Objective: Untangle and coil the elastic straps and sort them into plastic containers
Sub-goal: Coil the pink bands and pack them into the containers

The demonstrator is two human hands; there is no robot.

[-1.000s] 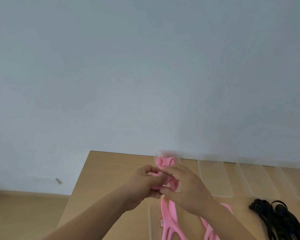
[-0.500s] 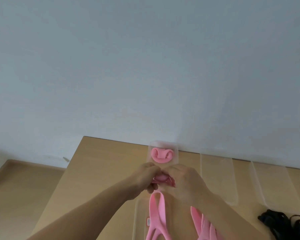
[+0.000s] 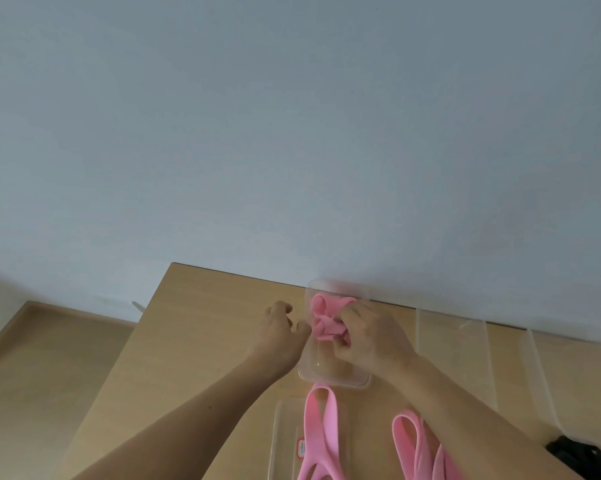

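— Where's the coiled pink elastic strap [image 3: 326,325]?
— Inside the clear plastic container [image 3: 337,384], pinched by the right hand [image 3: 371,337]; left hand [image 3: 281,329] loosely curled, empty. Looks soft, springy: hold across the folds

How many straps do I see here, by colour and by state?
Pink coiled straps: 2, one in the right hand
Pink loose straps: 2
Black tangle, partly cut off: 1
Total: 5
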